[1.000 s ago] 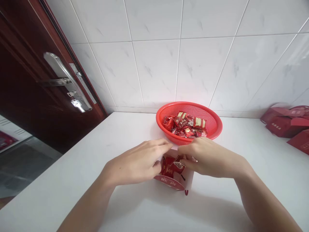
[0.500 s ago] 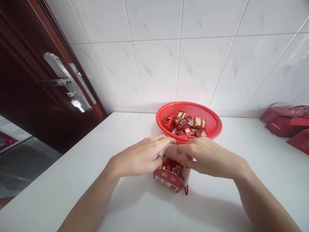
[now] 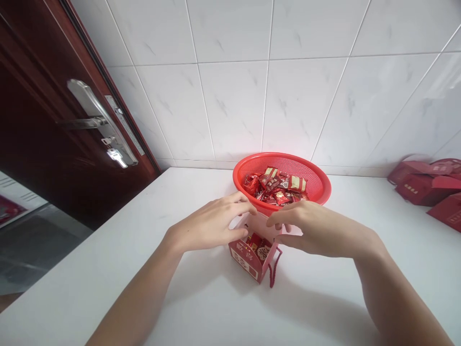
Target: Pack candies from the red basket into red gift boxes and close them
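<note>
- Where the white bench meets the tiled wall, you have the red basket standing near, loose sweets heaped inside it.
- Far to your right, more red boxes sit together.
- Your left hand and right hand flank the small box, thumb and fingers parted on each; you cannot tell from this view how firmly, if at all, either presses the card.
- That box stands open at the top, just in front of the basket. It looks like thin card, so expect it light, stiff along its folds and easy to crease; hold it by the side walls, near the corners.
- Its red cord hangs at the right side and should be limp, so keep it clear of your fingers.
- The boxed sweets lie low inside; their shiny wrappers look slippery, so pinch them by the edges.
</note>
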`<state>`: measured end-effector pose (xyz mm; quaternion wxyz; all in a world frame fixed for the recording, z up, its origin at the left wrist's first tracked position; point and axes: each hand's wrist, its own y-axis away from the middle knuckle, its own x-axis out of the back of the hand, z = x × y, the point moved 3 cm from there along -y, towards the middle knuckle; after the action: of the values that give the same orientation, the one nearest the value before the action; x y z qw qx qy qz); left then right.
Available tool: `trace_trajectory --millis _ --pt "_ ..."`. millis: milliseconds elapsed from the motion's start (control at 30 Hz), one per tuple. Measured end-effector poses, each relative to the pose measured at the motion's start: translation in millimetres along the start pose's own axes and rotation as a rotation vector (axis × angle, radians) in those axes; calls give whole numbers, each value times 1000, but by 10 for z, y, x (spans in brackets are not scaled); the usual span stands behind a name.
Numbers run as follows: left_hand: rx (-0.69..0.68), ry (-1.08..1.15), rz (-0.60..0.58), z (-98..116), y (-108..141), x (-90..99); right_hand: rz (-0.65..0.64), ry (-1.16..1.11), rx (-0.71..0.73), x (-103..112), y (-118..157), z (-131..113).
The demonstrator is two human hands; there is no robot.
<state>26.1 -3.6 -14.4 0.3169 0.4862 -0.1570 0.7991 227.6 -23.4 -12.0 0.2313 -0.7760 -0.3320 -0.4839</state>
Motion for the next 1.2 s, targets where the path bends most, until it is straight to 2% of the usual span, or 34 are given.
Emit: trace_trajectory --millis 167,367,500,633,900,1033,1200 --pt "60 -48 -9 15 7 36 -5 50 -75 -40 -39 18" --pt "9 61 -128 32 -1 -7 10 46 -196 -51 -75 44" --pt "-2 129 -231 6 -12 -65 21 39 -201 -87 -108 28" --pt "-7 151 -324 -22 -19 -110 -17 159 -166 -156 -147 -8" --pt "25 117 -314 -25 -14 -78 -11 194 -111 -299 -253 -17" --pt "29 89 -235 -45 -13 -42 -29 270 -150 -324 -298 -24" --pt "27 103 -139 -50 -16 -5 25 374 -226 -281 -324 -54"
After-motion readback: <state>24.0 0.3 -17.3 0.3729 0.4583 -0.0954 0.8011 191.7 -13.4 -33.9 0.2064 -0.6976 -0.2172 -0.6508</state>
